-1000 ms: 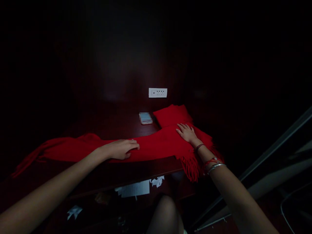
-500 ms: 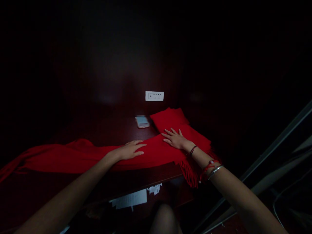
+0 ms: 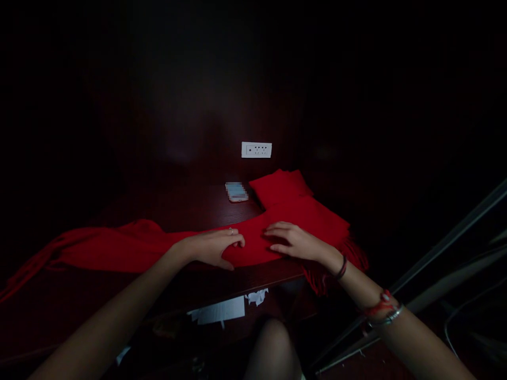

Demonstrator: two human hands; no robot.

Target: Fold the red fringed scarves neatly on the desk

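Observation:
A long red scarf (image 3: 119, 248) lies across the front of a dark wooden desk (image 3: 190, 208); its fringed end hangs over the desk's right front corner. My left hand (image 3: 214, 247) rests on the scarf's middle, fingers curled over it and thumb at the near edge, gripping the cloth. A hand's width to the right, my right hand (image 3: 295, 241) lies on the scarf with its fingers bent and apart. Bracelets circle my right wrist. The room is very dark.
A second red cloth (image 3: 277, 187), folded, sits behind the scarf. Beside it lies a phone (image 3: 236, 191). A white socket plate (image 3: 256, 150) is on the back wall. Papers (image 3: 222, 310) lie under the desk, above my knee (image 3: 273, 348). A slanted rail (image 3: 435, 248) runs at the right.
My right hand slid left and toward me along the scarf, from the folded part to the near edge. My left hand's fingers went from flat to curled on the cloth.

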